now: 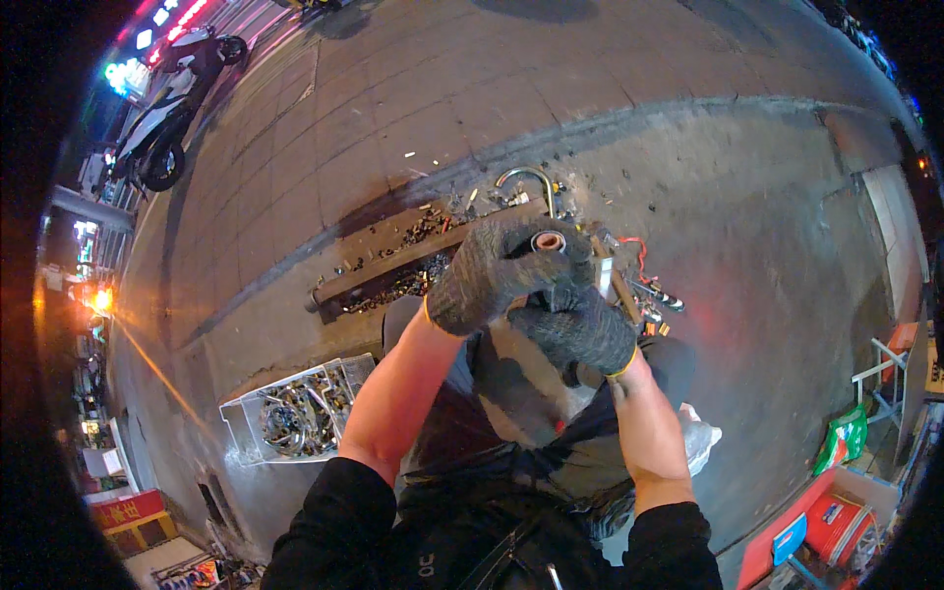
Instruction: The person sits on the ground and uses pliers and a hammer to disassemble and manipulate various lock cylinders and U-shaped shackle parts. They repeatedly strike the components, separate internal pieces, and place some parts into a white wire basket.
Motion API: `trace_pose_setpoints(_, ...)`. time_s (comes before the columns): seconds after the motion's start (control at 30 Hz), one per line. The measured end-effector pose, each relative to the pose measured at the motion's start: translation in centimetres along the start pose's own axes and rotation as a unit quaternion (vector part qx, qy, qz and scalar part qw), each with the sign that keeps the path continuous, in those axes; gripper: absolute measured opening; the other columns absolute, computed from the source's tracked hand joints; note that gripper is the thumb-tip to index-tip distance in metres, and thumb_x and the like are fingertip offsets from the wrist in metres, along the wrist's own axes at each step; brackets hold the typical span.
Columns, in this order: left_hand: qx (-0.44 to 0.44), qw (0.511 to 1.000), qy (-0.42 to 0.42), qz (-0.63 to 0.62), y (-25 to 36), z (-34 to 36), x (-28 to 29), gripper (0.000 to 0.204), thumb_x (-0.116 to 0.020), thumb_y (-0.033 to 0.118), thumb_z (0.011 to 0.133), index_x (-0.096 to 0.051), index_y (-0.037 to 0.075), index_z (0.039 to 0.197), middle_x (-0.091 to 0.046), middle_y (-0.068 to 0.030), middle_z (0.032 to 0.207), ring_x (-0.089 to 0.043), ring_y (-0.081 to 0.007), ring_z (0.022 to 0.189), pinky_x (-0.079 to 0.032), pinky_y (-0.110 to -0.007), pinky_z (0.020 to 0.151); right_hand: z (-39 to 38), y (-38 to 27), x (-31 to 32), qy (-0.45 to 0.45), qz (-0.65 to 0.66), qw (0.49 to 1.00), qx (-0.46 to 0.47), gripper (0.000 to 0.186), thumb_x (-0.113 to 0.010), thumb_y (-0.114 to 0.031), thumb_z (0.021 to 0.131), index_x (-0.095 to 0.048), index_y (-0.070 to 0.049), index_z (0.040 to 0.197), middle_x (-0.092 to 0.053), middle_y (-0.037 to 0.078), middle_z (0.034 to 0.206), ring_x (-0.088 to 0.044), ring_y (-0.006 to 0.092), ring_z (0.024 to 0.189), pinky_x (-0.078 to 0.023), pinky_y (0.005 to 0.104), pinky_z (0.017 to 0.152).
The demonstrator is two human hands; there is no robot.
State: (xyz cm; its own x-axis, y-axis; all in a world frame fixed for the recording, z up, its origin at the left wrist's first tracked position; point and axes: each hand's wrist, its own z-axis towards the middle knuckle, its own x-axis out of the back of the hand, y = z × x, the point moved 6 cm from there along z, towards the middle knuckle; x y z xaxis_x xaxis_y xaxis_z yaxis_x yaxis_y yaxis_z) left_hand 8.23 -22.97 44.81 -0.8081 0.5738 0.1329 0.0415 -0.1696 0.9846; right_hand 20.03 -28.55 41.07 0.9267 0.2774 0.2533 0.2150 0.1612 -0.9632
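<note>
My left hand (497,275), in a dark grey knitted glove, is closed around a round metal fitting (548,241). The fitting's open, copper-coloured ring end points up between the fingers. Just below and to the right, my gloved right hand (582,332) is closed against the left hand; whatever its fingers grip is hidden. Beyond my hands a curved chrome pipe (531,175), shaped like a tap spout, shows above the left glove. Its lower end is hidden, so I cannot tell whether it joins the fitting.
A long metal beam (393,258) lies ahead with small dark parts scattered round it. Pliers-like tools (661,295) and a red cord (641,252) are to the right. A clear bin (295,413) of metal parts stands left. A scooter (172,108) is parked far left.
</note>
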Motion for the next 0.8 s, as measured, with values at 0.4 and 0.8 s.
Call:
trace_pose_setpoints(0.4, -0.024, 0.993, 0.109, 0.044, 3.3, -1.5, -1.4, 0.042, -0.082, 0.028, 0.083, -0.071, 0.005, 0.116, -0.073, -0.0152, 0.108, -0.071, -0.0252, 0.094, -0.055, -0.035, 0.086, -1.1, 4.2, 0.0, 0.121, -0.085, 0.986, 0.083, 0.035, -0.072, -0.013, 0.087, -0.064, -0.005, 0.12, -0.069, 0.012, 0.114, -0.067, 0.025, 0.104, -0.054, 0.0396, 0.09)
trace_pose_setpoints(0.8, -0.031, 0.97, 0.208, 0.123, 4.2, -3.7, -2.2, 0.046, -0.079, 0.029, 0.084, -0.068, 0.007, 0.124, -0.071, -0.0155, 0.117, -0.07, -0.0283, 0.105, -0.053, -0.037, 0.093, 0.1, 4.3, 0.3, 0.213, 0.105, 0.971, 0.022, 0.053, -0.084, -0.024, 0.076, -0.064, -0.005, 0.121, -0.071, 0.013, 0.11, -0.068, 0.0313, 0.102, -0.053, 0.0395, 0.094)
